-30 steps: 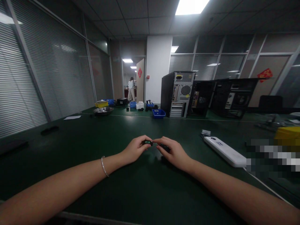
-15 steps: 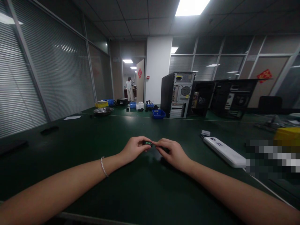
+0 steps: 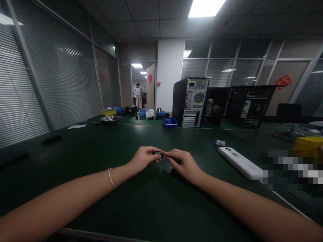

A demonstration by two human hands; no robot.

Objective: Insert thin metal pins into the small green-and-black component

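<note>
Stretching away from you, the dark green table (image 3: 101, 144) carries an upright computer tower (image 3: 191, 101) at its far end, with a blue bin (image 3: 170, 122) just beside it on the left and a metal bowl (image 3: 110, 119) farther left. Nearer, to your right, lies a long white device (image 3: 239, 162). Your left hand (image 3: 144, 160) is closed, pinching a small black part with a green face (image 3: 158, 153) at the table's middle, just above the surface. Your right hand (image 3: 185, 163) is curled with its fingertips meeting that part; whether it holds something of its own you cannot tell. The part looks light, rigid and easily dropped, so grip its edges, judging by its smallness.
</note>
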